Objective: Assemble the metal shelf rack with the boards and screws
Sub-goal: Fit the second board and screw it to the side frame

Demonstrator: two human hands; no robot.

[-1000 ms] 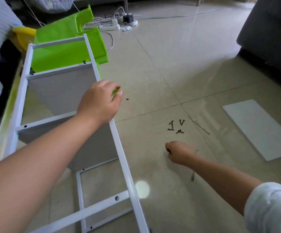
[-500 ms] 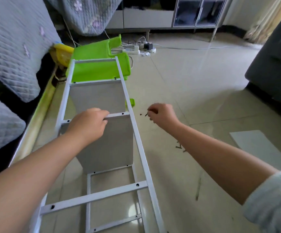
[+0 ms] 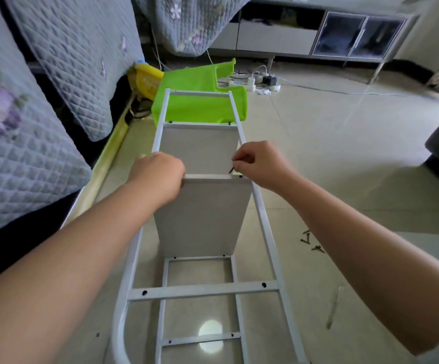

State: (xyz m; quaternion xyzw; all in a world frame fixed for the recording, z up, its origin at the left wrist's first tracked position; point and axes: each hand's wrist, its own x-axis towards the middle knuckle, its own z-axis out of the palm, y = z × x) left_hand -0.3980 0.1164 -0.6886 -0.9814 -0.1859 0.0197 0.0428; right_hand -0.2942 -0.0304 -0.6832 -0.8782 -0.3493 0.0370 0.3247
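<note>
White crossbar: my left hand grips it and the board beneath. Right hand pinches a screw just above the crossbar's hole; keep it square, start by hand.

Floor right of rack frame open, wide passage there. Loose screws scattered near right rail, partly under right forearm. Quilted bed crowds left rail, narrow gap only. Green plastic piece blocks far end. Boards fill upper bays; lower bays between crossbars open to floor. Power strip and cables beyond.
</note>
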